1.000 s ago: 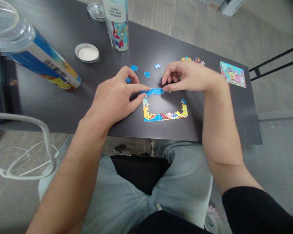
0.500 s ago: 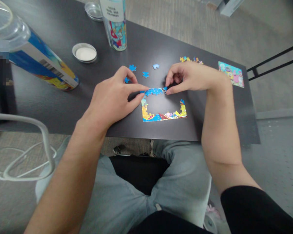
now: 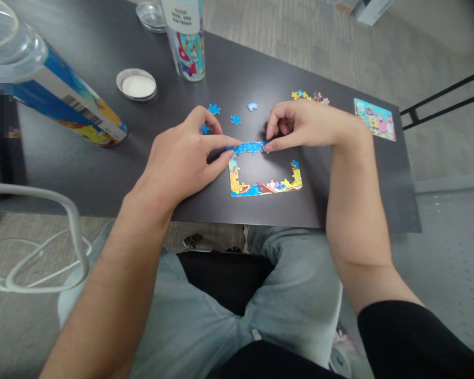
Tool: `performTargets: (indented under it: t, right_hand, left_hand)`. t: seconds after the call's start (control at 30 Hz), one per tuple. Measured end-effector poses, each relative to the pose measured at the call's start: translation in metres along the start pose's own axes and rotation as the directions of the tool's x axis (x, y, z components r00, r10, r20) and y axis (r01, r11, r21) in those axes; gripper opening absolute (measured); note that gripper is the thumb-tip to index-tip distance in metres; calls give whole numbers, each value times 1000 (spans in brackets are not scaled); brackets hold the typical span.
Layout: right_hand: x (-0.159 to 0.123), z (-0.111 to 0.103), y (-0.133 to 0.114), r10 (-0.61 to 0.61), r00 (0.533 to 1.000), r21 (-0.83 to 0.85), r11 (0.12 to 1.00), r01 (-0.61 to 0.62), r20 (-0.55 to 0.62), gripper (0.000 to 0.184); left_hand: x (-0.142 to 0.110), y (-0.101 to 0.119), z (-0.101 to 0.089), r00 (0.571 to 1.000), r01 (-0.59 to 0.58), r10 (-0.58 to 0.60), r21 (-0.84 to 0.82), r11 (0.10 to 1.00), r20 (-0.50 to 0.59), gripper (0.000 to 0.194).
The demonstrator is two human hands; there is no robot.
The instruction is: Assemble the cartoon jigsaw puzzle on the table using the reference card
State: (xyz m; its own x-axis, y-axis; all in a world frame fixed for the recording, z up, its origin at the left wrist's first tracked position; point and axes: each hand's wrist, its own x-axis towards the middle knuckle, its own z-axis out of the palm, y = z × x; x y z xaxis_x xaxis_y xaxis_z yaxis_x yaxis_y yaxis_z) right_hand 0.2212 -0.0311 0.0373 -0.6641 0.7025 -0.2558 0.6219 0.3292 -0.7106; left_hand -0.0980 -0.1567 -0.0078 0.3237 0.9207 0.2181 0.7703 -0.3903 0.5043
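Observation:
A partly built jigsaw frame (image 3: pixel 265 187) lies on the dark table (image 3: pixel 82 168), with its bottom edge and both lower corners joined. My left hand (image 3: pixel 185 155) pinches the left end of a blue strip of joined pieces (image 3: pixel 249 148) at the frame's top left. My right hand (image 3: pixel 300 125) pinches the strip's right end with thumb and forefinger. Three loose blue pieces (image 3: pixel 235 119) lie just beyond my fingers.
A tall puzzle tube (image 3: pixel 185 37) stands at the back, another tube (image 3: pixel 59 100) lies on its side at left, and a round lid (image 3: pixel 136 85) sits between them. A small heap of pieces (image 3: pixel 310 97) and a picture card (image 3: pixel 375 119) lie at right. A white cable (image 3: pixel 43 247) hangs at left.
My right thumb and forefinger have closed in on the strip's right end, pressing a small piece against it. My left hand has held still.

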Motion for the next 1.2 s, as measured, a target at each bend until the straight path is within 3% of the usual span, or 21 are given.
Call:
performTargets:
  t: [0.37, 0.83, 1.0, 1.13, 1.2]
  right_hand:
    - [2, -1, 7, -5, 1000, -2, 1000, 5, 11, 53]
    - [8, 2, 23, -140, 990, -3, 990, 140, -16, 58]
    - [19, 7, 37, -144, 974, -15, 990, 144, -173, 58]
    - [38, 19, 52, -209, 893, -116, 977, 177, -399, 55]
    - [47, 25, 58, -248, 854, -183, 966, 182, -458, 47]
  left_hand:
    - [-1, 2, -2, 999, 20, -20, -7, 1000, 26, 46]
    - [-1, 2, 2, 1000, 26, -26, -30, 999, -12, 35]
    - [-1, 0, 4, 999, 23, -24, -48, 999, -21, 31]
    - [-1, -1, 6, 1000, 22, -22, -29, 999, -16, 31]
    - [-1, -2, 7, 1000, 12, -12, 0, 1000, -19, 33]
